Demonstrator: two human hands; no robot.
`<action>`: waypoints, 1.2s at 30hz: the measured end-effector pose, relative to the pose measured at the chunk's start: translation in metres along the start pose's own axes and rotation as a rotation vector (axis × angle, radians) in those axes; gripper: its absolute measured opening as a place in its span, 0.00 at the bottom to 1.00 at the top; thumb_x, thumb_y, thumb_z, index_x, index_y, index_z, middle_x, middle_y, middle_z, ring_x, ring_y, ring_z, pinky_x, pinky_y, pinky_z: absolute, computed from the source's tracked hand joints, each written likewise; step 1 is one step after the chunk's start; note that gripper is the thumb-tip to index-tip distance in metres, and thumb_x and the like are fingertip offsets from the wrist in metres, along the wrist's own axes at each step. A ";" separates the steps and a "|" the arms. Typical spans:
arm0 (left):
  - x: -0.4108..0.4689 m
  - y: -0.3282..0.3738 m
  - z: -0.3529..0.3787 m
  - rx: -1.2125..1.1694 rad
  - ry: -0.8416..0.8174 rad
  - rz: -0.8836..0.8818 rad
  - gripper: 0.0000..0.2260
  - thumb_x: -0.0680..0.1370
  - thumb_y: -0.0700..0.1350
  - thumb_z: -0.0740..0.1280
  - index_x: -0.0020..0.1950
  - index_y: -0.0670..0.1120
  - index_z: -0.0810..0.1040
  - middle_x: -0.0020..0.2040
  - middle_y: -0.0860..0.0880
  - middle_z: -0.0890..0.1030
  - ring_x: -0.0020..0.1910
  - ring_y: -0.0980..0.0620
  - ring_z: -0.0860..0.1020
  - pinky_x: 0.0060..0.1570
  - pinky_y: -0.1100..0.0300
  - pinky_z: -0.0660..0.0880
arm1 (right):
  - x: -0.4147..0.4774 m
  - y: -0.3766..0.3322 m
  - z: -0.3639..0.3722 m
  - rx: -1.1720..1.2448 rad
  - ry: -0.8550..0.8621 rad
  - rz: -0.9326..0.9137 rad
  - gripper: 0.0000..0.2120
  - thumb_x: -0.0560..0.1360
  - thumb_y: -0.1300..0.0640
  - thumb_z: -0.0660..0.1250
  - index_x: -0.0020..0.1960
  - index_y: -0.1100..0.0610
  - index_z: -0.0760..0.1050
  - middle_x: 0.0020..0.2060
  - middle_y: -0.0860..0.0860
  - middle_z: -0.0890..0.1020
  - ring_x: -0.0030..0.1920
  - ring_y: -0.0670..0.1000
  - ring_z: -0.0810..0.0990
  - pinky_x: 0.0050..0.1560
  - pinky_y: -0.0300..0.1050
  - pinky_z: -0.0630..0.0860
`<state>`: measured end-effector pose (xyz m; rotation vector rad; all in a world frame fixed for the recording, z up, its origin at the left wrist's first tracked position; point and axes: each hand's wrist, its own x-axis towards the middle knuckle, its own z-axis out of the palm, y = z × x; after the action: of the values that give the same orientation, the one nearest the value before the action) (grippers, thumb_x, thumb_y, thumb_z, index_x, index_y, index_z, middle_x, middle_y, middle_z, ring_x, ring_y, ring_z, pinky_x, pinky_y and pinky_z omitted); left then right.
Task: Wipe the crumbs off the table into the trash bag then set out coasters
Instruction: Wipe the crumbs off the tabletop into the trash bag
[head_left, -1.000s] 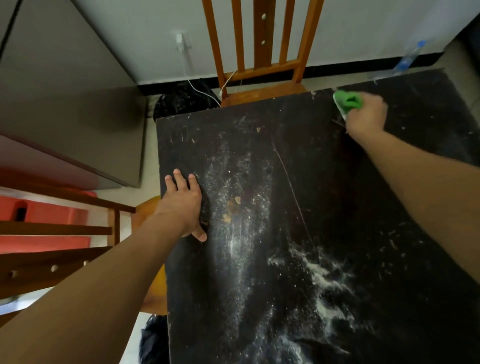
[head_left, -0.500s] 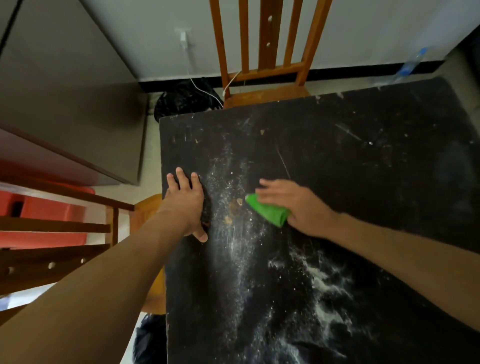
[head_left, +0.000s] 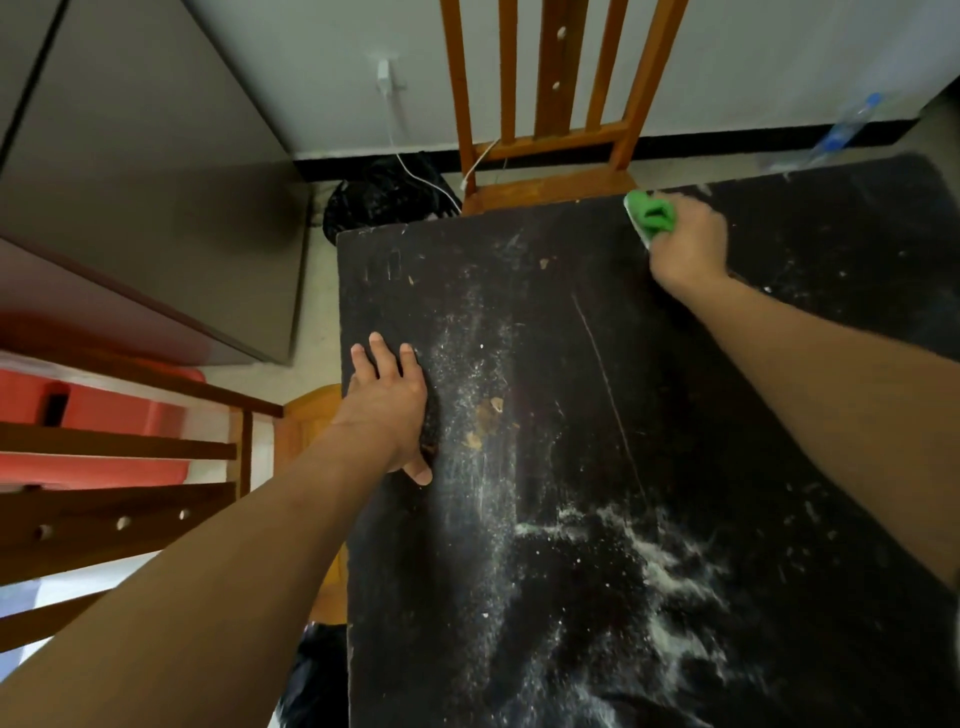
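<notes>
Gripping a green cloth (head_left: 652, 214), the right hand (head_left: 688, 244) sits at the table (head_left: 597, 338) far edge; left hand (head_left: 389, 405) flat, fingers spread, beside the left edge.

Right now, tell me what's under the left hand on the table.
The left hand lies flat, palm down, on the black table near its left edge. Whitish crumb dust streaks the surface beside it. Whatever lies beneath the palm is covered.
</notes>
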<state>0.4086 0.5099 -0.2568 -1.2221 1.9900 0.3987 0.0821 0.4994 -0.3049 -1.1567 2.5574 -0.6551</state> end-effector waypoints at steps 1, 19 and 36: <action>0.000 0.000 0.000 0.005 0.001 0.003 0.63 0.65 0.56 0.79 0.77 0.38 0.33 0.76 0.32 0.35 0.75 0.30 0.38 0.75 0.42 0.50 | 0.005 -0.012 0.010 -0.007 -0.018 -0.028 0.19 0.76 0.65 0.64 0.67 0.57 0.73 0.62 0.58 0.78 0.63 0.60 0.75 0.64 0.50 0.69; -0.005 -0.008 0.006 -0.094 0.056 0.016 0.65 0.62 0.57 0.80 0.78 0.41 0.33 0.77 0.36 0.34 0.76 0.34 0.36 0.75 0.43 0.47 | -0.223 0.038 -0.002 0.101 -0.816 -0.842 0.32 0.69 0.73 0.67 0.70 0.53 0.71 0.71 0.46 0.71 0.75 0.43 0.60 0.76 0.47 0.54; 0.001 -0.014 0.015 -0.100 0.120 0.036 0.63 0.64 0.58 0.79 0.78 0.40 0.35 0.77 0.36 0.34 0.76 0.35 0.36 0.75 0.46 0.45 | -0.011 -0.089 0.056 0.045 -0.171 -0.274 0.21 0.77 0.66 0.64 0.69 0.55 0.72 0.65 0.56 0.75 0.66 0.57 0.73 0.66 0.48 0.67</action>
<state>0.4272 0.5111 -0.2654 -1.3006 2.1188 0.4573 0.1693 0.4398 -0.3083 -1.4940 2.2543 -0.6378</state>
